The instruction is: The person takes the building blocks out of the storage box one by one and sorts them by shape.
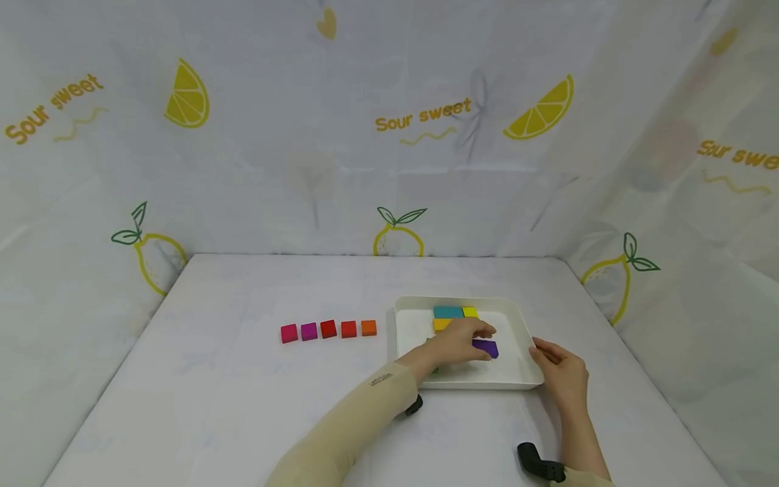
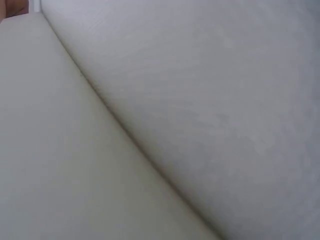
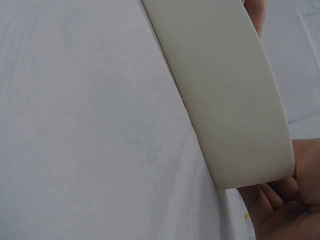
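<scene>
Tray (image 1: 514, 348) on table (image 1: 237, 399) (lemon-print backdrop (image 1: 341, 169))

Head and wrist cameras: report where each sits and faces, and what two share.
Head: worn there, facing forward and down at a white rectangular tray; left hand, right hand, beige sleeves show.
Left wrist: worn there, facing the tray's outer wall; partial hand, top left.
Right wrist: worn there, facing tray corner; right hand, another hand's edge.
Head and right wrist share tray, right hand.
</scene>
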`<state>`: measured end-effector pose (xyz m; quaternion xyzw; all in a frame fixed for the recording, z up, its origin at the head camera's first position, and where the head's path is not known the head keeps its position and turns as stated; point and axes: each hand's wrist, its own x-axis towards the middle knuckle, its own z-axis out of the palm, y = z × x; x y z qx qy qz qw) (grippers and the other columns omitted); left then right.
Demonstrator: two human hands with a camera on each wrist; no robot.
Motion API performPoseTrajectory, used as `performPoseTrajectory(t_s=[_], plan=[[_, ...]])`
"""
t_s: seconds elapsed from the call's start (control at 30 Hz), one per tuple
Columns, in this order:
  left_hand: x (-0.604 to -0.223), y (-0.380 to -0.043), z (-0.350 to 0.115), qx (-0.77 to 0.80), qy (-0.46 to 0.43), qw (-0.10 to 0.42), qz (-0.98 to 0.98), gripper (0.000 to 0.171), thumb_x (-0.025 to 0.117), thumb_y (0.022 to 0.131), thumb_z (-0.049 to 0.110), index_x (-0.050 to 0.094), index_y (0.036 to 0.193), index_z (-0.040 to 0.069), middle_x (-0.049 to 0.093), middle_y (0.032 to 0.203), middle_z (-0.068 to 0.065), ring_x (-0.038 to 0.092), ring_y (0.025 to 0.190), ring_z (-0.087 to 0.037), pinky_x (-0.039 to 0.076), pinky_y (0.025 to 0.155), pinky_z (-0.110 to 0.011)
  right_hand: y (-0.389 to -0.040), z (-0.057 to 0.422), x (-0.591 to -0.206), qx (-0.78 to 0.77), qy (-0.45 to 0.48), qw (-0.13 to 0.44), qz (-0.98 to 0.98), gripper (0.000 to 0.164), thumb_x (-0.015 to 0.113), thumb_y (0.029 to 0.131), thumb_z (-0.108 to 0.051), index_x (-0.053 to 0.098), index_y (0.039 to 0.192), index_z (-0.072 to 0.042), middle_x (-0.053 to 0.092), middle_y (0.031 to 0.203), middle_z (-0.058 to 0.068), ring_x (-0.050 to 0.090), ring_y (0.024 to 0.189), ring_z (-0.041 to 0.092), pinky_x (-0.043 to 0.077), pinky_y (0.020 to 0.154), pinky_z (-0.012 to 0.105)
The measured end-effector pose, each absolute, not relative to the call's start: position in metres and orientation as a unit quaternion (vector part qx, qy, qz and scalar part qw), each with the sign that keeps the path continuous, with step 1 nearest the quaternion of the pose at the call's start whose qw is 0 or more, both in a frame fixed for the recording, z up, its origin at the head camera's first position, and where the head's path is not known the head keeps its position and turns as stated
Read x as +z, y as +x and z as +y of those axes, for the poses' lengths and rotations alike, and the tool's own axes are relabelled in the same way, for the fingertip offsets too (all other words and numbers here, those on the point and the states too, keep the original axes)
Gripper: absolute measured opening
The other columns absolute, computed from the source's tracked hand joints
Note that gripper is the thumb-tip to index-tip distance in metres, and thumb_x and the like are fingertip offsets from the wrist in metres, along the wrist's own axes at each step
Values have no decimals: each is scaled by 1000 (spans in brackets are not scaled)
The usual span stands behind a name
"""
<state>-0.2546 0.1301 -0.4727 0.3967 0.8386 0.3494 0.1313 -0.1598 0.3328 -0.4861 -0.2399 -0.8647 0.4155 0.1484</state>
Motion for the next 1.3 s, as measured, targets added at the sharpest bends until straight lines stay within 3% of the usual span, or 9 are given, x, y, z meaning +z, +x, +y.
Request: performPoseTrajectory(t_s=[0.4,0.9,1.13,1.3], plan=[[-479,-258,132,334,387,130,849,48,77,84,10,63,130,11,71,121,-1,64,111,-8,49,97,-12,-159,332,-485,420,-237,148,-864,36,68,93,-25,70,122,-5,73,113,18,43,72,-32,40,66,-4],[-482,-258,131,328,398,126,848,47,73,86,3,63,131,10,71,123,1,63,113,-7,48,98,-11,-157,331,-483,418,-238,144,-865,35,68,93,-24,70,122,-5,72,115,18,42,73,-32,38,66,-4],[-461,-263,116,396,390,136,820,51,71,85,-1,60,133,7,69,127,-5,64,119,-12,48,100,-13,-157,332,-484,421,-230,144,-866,36,67,94,-25,69,122,-4,71,117,19,42,73,-32,39,66,-5],[-435,-272,90,415,387,107,816,52,72,85,0,59,135,8,67,131,-5,63,122,-14,48,105,-17,-160,334,-485,422,-230,150,-864,35,68,93,-24,70,122,-5,76,108,10,44,73,-32,40,67,-5]])
